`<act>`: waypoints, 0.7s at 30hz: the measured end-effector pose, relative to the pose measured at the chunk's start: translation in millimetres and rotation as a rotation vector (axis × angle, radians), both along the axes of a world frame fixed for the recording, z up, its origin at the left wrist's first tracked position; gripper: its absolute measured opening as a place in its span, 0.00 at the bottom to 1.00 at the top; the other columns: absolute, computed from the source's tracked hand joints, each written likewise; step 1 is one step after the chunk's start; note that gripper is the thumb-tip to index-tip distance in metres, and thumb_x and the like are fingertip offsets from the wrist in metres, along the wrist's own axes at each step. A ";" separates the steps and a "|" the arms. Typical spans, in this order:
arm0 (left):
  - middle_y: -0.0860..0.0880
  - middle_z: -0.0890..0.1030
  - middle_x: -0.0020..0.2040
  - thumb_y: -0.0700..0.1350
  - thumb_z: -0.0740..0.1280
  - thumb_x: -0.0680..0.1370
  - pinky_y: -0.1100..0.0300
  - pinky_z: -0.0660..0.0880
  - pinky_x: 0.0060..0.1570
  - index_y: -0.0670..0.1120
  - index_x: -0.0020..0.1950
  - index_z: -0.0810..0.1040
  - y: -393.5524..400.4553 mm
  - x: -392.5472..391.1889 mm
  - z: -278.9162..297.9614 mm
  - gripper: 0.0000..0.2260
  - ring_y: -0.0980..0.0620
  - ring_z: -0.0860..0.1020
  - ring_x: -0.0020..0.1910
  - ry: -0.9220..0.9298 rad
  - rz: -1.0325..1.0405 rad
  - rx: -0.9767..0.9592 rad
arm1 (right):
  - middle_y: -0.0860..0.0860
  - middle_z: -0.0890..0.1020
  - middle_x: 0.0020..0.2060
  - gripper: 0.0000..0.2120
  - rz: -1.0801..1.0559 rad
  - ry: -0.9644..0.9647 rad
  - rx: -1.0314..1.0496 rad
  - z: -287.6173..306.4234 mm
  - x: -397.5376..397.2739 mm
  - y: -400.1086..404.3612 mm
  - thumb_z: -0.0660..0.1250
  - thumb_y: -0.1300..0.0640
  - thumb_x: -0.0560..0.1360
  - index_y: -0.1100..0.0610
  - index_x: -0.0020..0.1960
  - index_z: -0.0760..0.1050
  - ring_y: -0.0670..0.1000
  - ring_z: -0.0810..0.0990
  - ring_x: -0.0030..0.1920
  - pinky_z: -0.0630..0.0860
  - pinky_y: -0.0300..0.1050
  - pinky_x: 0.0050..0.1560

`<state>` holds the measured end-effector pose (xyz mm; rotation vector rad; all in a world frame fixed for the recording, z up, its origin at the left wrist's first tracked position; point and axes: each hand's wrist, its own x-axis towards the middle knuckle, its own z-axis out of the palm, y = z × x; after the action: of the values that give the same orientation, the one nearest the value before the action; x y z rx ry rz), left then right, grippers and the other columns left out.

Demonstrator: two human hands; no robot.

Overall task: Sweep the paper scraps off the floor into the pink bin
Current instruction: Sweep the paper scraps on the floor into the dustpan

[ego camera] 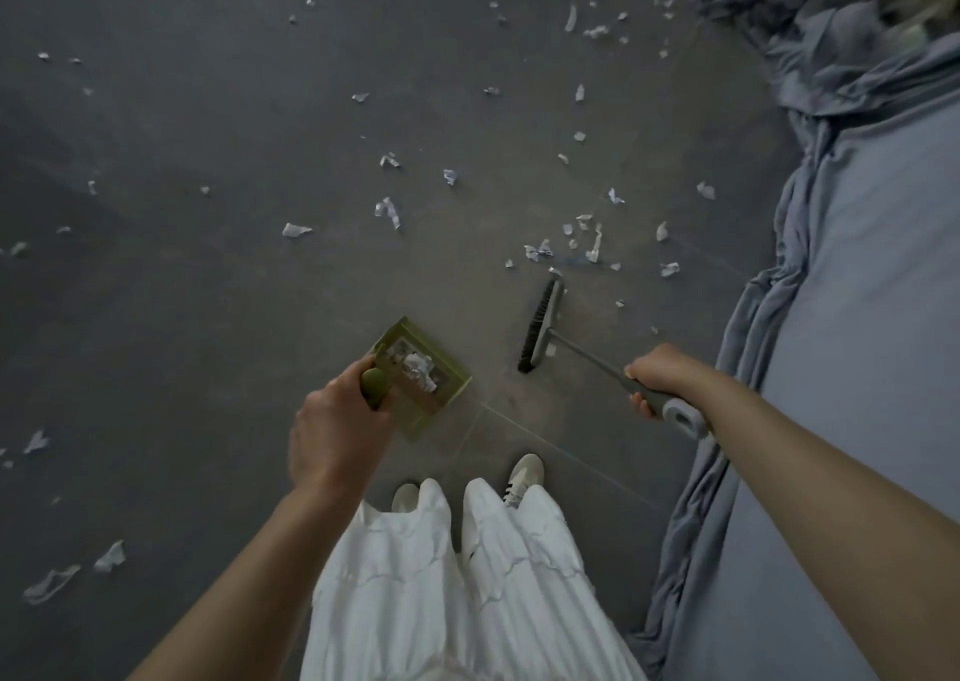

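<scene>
My left hand [332, 428] grips the handle of a green dustpan [441, 394] held above the floor, with a few white paper scraps [418, 366] lying in it. My right hand [662, 373] grips the grey handle of a small broom [540, 329]; its black bristles hang just right of the dustpan. Several white paper scraps [587, 246] lie on the dark grey floor [208, 290] just beyond the broom head, and more are scattered across the floor to the far edge and to the left. No pink bin is in view.
A bed with a blue-grey sheet [857, 316] runs along the right side, its bedding bunched at the top right and hanging to the floor. My white trousers and white shoes [524, 475] stand at the bottom centre.
</scene>
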<state>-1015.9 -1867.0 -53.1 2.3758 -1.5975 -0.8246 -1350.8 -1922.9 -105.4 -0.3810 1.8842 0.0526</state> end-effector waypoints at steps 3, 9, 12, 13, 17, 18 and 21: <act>0.47 0.82 0.39 0.53 0.66 0.74 0.56 0.73 0.35 0.60 0.60 0.77 -9.8 -30.4 1.9 0.14 0.43 0.79 0.39 0.016 -0.004 -0.004 | 0.59 0.73 0.36 0.07 0.015 0.019 0.010 4.2 -34.0 -5.3 0.56 0.63 0.81 0.66 0.54 0.68 0.52 0.71 0.26 0.70 0.37 0.21; 0.47 0.82 0.41 0.54 0.66 0.74 0.55 0.74 0.37 0.61 0.61 0.77 -25.7 -91.9 3.6 0.14 0.42 0.79 0.41 0.033 -0.024 -0.024 | 0.59 0.75 0.34 0.08 -0.009 0.084 0.010 22.9 -107.9 -9.3 0.60 0.61 0.80 0.67 0.55 0.69 0.53 0.72 0.26 0.70 0.39 0.22; 0.47 0.83 0.41 0.53 0.66 0.75 0.56 0.71 0.36 0.61 0.61 0.77 -34.2 -118.0 5.3 0.14 0.43 0.79 0.41 0.038 -0.047 -0.040 | 0.60 0.75 0.35 0.07 -0.053 0.125 -0.016 30.9 -134.7 -16.6 0.59 0.61 0.80 0.67 0.52 0.68 0.53 0.71 0.26 0.69 0.39 0.22; 0.47 0.82 0.41 0.53 0.66 0.75 0.57 0.71 0.36 0.60 0.60 0.77 -37.5 -127.3 5.1 0.14 0.43 0.79 0.41 0.039 -0.056 -0.036 | 0.60 0.75 0.35 0.08 -0.063 0.139 -0.025 32.5 -143.6 -20.2 0.59 0.61 0.81 0.67 0.50 0.68 0.53 0.72 0.26 0.70 0.38 0.20; 0.47 0.82 0.42 0.53 0.66 0.74 0.56 0.73 0.37 0.62 0.60 0.76 -51.3 -156.1 1.8 0.15 0.42 0.79 0.42 0.030 -0.080 -0.026 | 0.59 0.73 0.34 0.07 -0.107 0.186 -0.058 33.1 -172.8 -35.1 0.58 0.60 0.81 0.64 0.47 0.67 0.54 0.71 0.26 0.70 0.38 0.19; 0.47 0.83 0.42 0.53 0.66 0.74 0.56 0.73 0.37 0.62 0.60 0.76 -54.5 -160.9 0.8 0.15 0.41 0.79 0.42 0.030 -0.087 -0.030 | 0.59 0.73 0.33 0.07 -0.111 0.204 -0.057 32.5 -178.3 -39.6 0.58 0.61 0.81 0.63 0.46 0.67 0.54 0.71 0.27 0.70 0.39 0.21; 0.46 0.82 0.43 0.52 0.67 0.74 0.57 0.71 0.37 0.60 0.60 0.78 -65.9 -175.5 -2.7 0.14 0.41 0.79 0.43 0.025 -0.097 -0.040 | 0.60 0.75 0.29 0.11 -0.005 0.297 -0.029 24.6 -197.2 -53.6 0.57 0.63 0.80 0.65 0.40 0.68 0.54 0.73 0.25 0.70 0.41 0.25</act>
<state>-1191.5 -1933.0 -55.7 2.2674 -1.7148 -0.8290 -1547.9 -1976.5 -80.8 -0.4056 2.1805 0.0827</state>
